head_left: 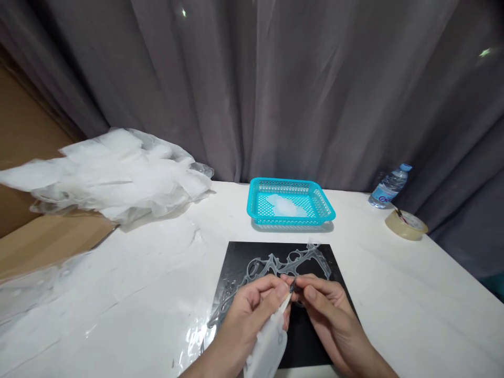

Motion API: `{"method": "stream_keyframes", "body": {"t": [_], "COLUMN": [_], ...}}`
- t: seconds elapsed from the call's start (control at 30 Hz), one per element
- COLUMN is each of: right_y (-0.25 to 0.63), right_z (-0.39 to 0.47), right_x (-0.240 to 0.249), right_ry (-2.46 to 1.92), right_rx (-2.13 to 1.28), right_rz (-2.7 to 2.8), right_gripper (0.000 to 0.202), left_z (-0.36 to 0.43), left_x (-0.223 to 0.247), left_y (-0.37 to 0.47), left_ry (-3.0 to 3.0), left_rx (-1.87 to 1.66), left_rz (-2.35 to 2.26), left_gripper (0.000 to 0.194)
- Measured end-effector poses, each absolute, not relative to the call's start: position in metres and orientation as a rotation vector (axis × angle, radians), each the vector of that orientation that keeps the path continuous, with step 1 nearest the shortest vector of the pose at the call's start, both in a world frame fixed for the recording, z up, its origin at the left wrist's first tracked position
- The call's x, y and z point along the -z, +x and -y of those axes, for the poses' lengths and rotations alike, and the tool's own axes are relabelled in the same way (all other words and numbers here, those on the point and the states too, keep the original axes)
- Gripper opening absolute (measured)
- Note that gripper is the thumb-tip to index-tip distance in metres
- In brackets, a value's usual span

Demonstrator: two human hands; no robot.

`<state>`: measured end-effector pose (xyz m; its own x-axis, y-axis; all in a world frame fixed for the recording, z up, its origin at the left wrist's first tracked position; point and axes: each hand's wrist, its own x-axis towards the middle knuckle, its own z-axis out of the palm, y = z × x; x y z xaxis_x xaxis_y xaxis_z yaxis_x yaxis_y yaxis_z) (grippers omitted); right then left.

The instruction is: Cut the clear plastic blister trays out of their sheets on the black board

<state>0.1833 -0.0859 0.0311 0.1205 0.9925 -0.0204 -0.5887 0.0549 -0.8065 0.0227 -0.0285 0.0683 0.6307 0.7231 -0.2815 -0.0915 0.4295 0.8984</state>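
My left hand (260, 304) is closed, its thumb and fingers pinching a white, thin, soft-looking piece (271, 336) that hangs down toward me. At the upper end of that piece, a small dark pointed thing (292, 286) shows between my fingertips; its kind is not plain. My right hand (331, 310) is closed too, thumb and index finger together at this spot, so what it grips is mostly hidden. Beneath both hands lies a black mat (307, 341). A transparent plastic offcut with curvy cut-out outlines (271, 268) spreads over the mat's far part.
Beyond the mat stands a blue perforated basket (291, 218) with white flat pieces (285, 206) inside. A big heap of white pieces in plastic (129, 173) sits at left beside cardboard (59, 239). At right are a water bottle (389, 188) and a tape roll (406, 224).
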Motion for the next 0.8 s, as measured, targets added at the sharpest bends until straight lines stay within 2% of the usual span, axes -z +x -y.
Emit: {"method": "stream_keyframes", "body": {"t": [0.27,0.8], "right_y": [0.183,0.183], "right_z": [0.086,0.083], "right_x": [-0.032,-0.034], "right_ry": [-0.815,-0.813], "right_rx": [-1.323,-1.334], "right_rz": [0.638,0.637], "right_gripper": [0.019,0.023], "left_z": [0.03,0.027], "left_x": [-0.074,-0.061], "left_y": [0.024,0.022], "left_ry": [1.066,1.051], "left_rx": [-0.616,-0.625], "left_rz": [-0.77,-0.676], "left_gripper": [0.047,0.043]}}
